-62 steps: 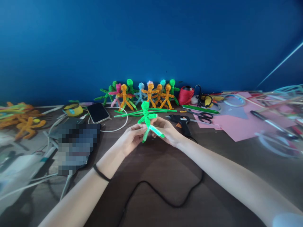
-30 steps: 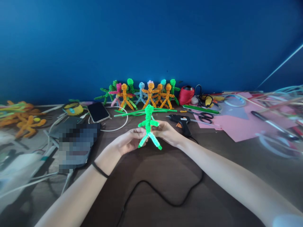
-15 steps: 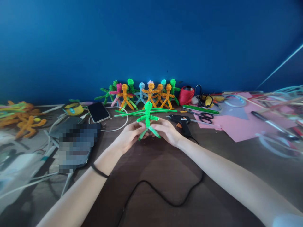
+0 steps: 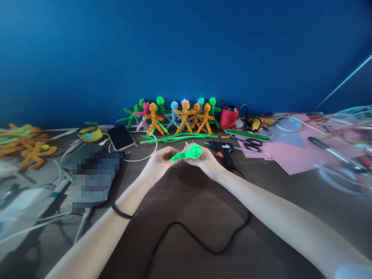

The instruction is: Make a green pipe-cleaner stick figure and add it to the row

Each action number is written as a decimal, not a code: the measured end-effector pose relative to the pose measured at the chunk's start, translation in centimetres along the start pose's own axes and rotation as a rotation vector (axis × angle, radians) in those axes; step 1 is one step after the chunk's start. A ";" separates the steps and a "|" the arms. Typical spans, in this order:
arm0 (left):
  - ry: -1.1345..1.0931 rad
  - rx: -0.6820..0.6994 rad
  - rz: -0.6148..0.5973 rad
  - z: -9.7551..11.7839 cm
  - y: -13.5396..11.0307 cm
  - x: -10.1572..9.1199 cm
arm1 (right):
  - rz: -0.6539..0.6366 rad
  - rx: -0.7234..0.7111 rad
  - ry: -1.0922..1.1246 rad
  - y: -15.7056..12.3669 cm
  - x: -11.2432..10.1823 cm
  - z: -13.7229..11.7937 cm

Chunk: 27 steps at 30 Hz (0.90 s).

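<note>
A bright green pipe-cleaner figure is held over the middle of the table, tipped so that its round head points toward me. One arm of it reaches left to my left hand, whose fingers are closed on that arm. My right hand grips the figure from behind and the right; its fingertips are hidden by the head. The legs are out of sight behind the head and hands. Just beyond lie loose green pipe cleaners. A black glue gun rests close to my right hand.
Finished pipe-cleaner figures stand in a row against the blue wall. Phones and cables are at left, with orange figures beyond. Scissors and pink paper lie right. A black cord crosses the table in front.
The green figure has turned from upright, with its limbs spread toward me, to tipped with its head facing me. Both hands have shifted their hold slightly.
</note>
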<state>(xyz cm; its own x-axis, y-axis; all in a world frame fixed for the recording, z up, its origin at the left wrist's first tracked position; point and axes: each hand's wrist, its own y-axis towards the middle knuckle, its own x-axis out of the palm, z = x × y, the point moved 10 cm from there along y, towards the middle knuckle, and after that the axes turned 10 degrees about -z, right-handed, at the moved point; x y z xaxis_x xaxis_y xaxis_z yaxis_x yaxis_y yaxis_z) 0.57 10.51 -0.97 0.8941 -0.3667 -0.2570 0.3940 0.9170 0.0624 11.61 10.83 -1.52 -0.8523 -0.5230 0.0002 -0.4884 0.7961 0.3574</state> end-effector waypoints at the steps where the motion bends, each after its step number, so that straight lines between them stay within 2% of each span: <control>1: 0.040 0.024 0.008 0.3 0.0 -0.1 | -0.012 -0.006 -0.022 0.0 0.1 -0.1; 7: 0.173 0.074 -0.007 1.3 -0.1 0.1 | -0.069 -0.046 -0.132 -0.2 0.5 -0.7; 13: 0.322 0.042 0.015 1.7 -0.5 0.0 | -0.019 -0.182 -0.405 -0.6 0.6 -2.3; 21: 0.485 0.085 0.024 3.1 -1.0 0.6 | 0.012 -0.236 -0.409 -0.8 0.6 -2.2; 27: 0.519 0.040 0.000 2.8 -0.9 1.0 | 0.000 -0.235 -0.461 -1.1 1.0 -2.2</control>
<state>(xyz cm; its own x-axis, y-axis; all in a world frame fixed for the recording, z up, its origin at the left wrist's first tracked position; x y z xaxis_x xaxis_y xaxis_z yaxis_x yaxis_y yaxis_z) 1.67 8.86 1.41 0.6749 -0.2315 -0.7006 0.4110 0.9066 0.0963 11.73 8.82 0.18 -0.8722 -0.2922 -0.3923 -0.4782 0.6783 0.5578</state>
